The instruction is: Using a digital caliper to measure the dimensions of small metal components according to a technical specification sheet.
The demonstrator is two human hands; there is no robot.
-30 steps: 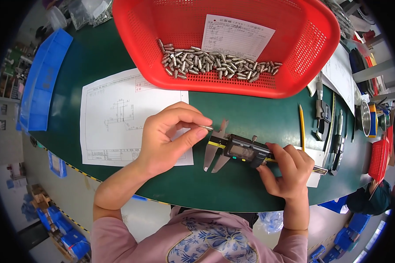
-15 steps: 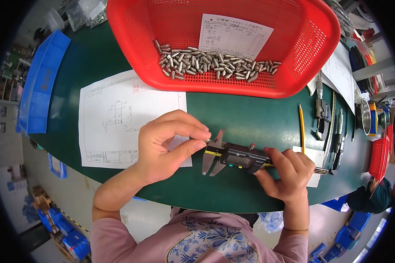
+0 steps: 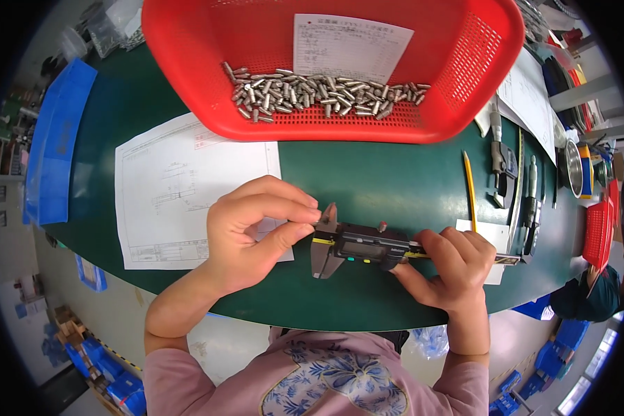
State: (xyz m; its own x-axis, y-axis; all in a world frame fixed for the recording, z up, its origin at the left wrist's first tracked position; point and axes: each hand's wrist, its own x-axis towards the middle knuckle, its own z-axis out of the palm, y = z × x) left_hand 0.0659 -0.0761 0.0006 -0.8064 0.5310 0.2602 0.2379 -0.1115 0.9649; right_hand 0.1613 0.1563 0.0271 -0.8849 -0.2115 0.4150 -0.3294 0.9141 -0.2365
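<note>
My right hand [image 3: 454,267] grips a digital caliper [image 3: 367,246] by its slide and beam, thumb underneath. The caliper lies level above the green table, its jaws pointing left and its large jaws close together. My left hand [image 3: 253,236] is pinched at the jaw end, thumb against forefinger. A small metal part is between these fingertips, mostly hidden by them, right beside the caliper's small upper jaws; whether it touches them I cannot tell. Beyond my hands, a red plastic basket [image 3: 340,132] holds many short metal pins [image 3: 305,93] and a written paper slip [image 3: 353,48].
A drawing sheet [image 3: 201,173] lies under and behind my left hand. To the right are a pencil [image 3: 470,187], a white card [image 3: 494,239], a digital micrometer [image 3: 504,163] and another measuring tool [image 3: 532,208]. A blue bin [image 3: 59,139] stands at the far left. The table's curved edge is near me.
The caliper's large jaws have come closer together. The view has shifted slightly, so the basket and papers sit further left. Both hands keep their holds.
</note>
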